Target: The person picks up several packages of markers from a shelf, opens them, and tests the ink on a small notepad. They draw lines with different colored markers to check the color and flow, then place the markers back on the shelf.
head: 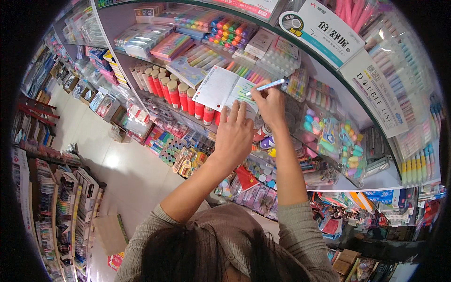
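Note:
A white pad or folded card (pixel 217 87) lies spread at a slant in front of the shelf goods, with a red mark near its lower edge. Bright green and yellow-green strokes (pixel 243 90) run over its right part. My left hand (pixel 235 123) rests on the lower edge, its fingers stretched over the paper. Between the fingertips of my right hand (pixel 269 104) is a slim white-and-blue pen or marker (pixel 269 86), tilted, its lower end at the strokes. What supports the paper from below is hidden.
Red cylindrical tubes (pixel 173 93) stand in a row left of the paper. Packs of coloured markers (pixel 229 35) fill the shelf behind. Bagged pastel trinkets (pixel 333 137) lie to the right. A curved shelf edge (pixel 317 49) carries sign cards. Tiled floor (pixel 130 169) is at left.

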### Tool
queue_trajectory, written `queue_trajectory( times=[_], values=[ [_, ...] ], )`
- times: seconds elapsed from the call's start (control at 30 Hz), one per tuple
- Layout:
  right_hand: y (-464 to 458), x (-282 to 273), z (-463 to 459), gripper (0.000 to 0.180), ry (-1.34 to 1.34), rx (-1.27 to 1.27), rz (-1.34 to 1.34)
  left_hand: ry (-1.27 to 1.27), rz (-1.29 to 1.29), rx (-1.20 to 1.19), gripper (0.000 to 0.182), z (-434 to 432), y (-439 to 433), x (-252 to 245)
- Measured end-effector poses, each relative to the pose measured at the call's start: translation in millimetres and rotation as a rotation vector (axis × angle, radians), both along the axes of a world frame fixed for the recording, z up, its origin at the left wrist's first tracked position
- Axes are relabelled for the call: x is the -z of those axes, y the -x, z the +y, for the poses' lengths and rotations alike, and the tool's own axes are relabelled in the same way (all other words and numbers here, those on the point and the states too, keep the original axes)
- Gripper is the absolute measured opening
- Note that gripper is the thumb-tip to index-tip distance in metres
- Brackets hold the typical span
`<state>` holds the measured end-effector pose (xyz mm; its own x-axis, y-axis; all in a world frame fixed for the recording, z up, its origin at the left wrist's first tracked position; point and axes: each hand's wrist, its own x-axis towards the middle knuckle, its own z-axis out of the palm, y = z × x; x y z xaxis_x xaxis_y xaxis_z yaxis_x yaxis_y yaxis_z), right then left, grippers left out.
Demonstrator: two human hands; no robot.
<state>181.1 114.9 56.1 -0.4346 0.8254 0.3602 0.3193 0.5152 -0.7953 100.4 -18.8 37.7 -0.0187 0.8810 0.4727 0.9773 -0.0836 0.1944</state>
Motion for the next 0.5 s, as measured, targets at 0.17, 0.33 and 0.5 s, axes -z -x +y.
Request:
queue_trajectory(
  times=[0.17,0.33,0.5],
  values=[
    [-2.5,-2.4,-2.3,0.012,-0.003,-0.024,-0.013,0.018,0.019,-0.01,0.029,0.1,-0.7,1.2],
    [-2.0,-3.3,-1.5,0.017,-0.011,-0.014,0.004,-0.014,0.071,-0.037,0.028,0.2,-0.9,2.0],
    [-1.2,-1.7,0.3,0.017,-0.035,-0.012,-0.023,-0.012,0.065,-0.032,0.027,0.0,-0.6,1.1]
  ],
)
